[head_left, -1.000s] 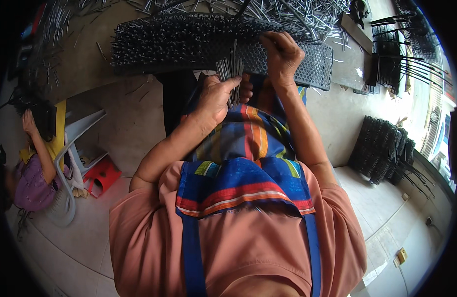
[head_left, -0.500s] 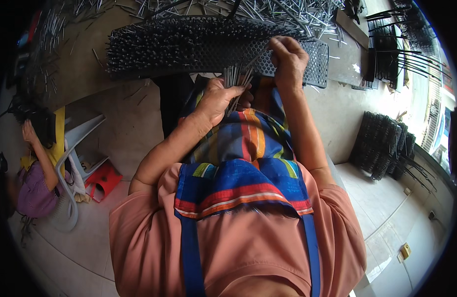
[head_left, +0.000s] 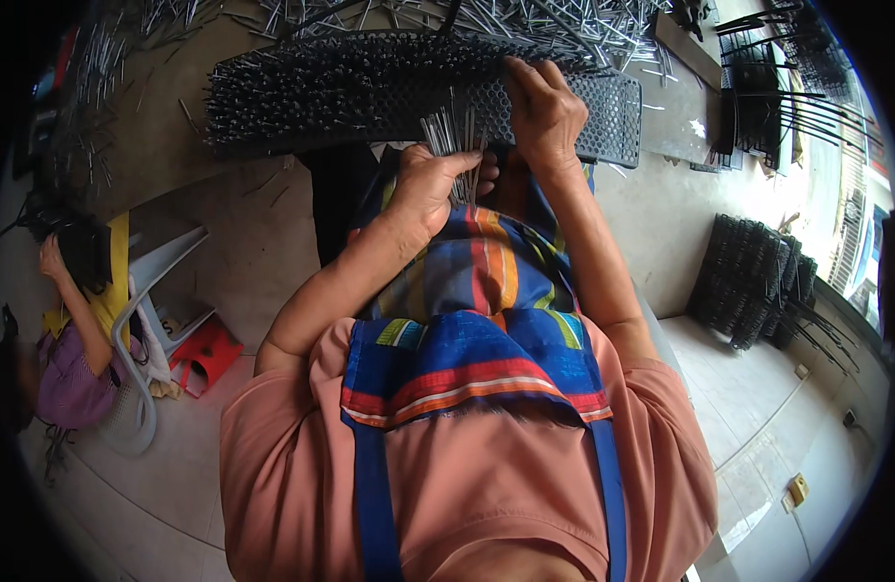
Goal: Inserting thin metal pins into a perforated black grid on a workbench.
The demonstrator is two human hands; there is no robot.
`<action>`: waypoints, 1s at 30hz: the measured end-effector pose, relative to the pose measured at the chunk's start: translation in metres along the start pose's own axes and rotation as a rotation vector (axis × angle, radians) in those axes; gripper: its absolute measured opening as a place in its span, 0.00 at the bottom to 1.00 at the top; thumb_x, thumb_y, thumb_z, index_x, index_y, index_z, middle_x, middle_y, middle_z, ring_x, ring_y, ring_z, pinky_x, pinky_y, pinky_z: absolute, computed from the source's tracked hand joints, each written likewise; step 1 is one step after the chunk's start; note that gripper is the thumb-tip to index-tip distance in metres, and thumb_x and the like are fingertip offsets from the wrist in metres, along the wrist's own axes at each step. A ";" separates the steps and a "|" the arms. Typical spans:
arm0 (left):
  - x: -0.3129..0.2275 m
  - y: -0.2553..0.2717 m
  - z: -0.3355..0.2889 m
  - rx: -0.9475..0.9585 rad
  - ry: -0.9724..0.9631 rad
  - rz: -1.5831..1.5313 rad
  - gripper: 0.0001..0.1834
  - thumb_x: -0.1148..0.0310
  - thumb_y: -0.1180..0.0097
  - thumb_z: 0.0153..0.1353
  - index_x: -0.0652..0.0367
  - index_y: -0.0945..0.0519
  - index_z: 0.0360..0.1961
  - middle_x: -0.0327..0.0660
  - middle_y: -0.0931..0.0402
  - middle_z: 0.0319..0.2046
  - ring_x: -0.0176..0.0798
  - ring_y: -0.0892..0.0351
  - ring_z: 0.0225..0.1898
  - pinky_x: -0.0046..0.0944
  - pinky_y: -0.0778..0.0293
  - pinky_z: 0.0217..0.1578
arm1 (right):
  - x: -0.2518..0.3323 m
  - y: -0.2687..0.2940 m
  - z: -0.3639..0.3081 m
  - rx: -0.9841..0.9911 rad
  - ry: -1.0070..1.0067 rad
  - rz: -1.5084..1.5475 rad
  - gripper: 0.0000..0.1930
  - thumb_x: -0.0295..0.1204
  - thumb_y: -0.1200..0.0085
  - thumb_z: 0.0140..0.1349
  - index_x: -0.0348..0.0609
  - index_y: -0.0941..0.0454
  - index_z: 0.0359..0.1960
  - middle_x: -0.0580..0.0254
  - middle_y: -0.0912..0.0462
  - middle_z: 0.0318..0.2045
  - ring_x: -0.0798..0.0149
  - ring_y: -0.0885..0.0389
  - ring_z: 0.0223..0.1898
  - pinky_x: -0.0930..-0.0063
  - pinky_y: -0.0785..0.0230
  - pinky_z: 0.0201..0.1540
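My left hand [head_left: 430, 184] is closed round a bundle of thin metal rods [head_left: 449, 128], fanned out and pointing up in front of my apron. Above and to the right, my right hand [head_left: 547, 112] is pinched over a long perforated plate [head_left: 607, 121]. Whatever its fingertips grip is too small or hidden to make out. Dark rods [head_left: 302, 87] stand upright in the plate's holes, packed densely over the left part and along the far edge. Bare holes show at the right end and near edge.
Loose metal rods [head_left: 603, 24] lie heaped on the table [head_left: 152, 126] behind the plate. To the left, another person [head_left: 79, 373] sits near a grey plastic chair [head_left: 142, 388] and a red container [head_left: 205, 354]. Stacked black racks [head_left: 748, 281] stand on the floor at right.
My right hand has moved a little left and away from me over the plate. The rods in my left hand have shifted and spread differently.
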State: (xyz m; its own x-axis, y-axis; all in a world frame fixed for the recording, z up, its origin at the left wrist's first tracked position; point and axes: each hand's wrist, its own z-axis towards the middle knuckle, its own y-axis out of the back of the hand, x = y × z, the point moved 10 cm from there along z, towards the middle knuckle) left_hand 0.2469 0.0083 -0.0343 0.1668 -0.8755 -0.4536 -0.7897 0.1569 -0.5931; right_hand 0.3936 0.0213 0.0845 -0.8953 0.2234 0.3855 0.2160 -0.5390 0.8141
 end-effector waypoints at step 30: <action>0.011 0.008 -0.008 -0.066 0.029 0.099 0.10 0.78 0.50 0.60 0.62 0.21 0.42 0.45 0.18 0.30 0.39 0.17 0.29 0.39 0.20 0.29 | -0.065 0.012 -0.006 -0.238 -0.331 0.799 0.05 0.15 0.36 0.52 0.36 0.18 0.29 0.69 0.18 0.27 0.77 0.23 0.31 0.85 0.31 0.36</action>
State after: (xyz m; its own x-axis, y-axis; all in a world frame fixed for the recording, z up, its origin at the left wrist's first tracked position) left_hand 0.2381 -0.0040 -0.0388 0.0691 -0.8703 -0.4876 -0.8388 0.2139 -0.5007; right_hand 0.4516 -0.0049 0.0669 -0.3462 -0.0872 0.9341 0.6072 -0.7798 0.1522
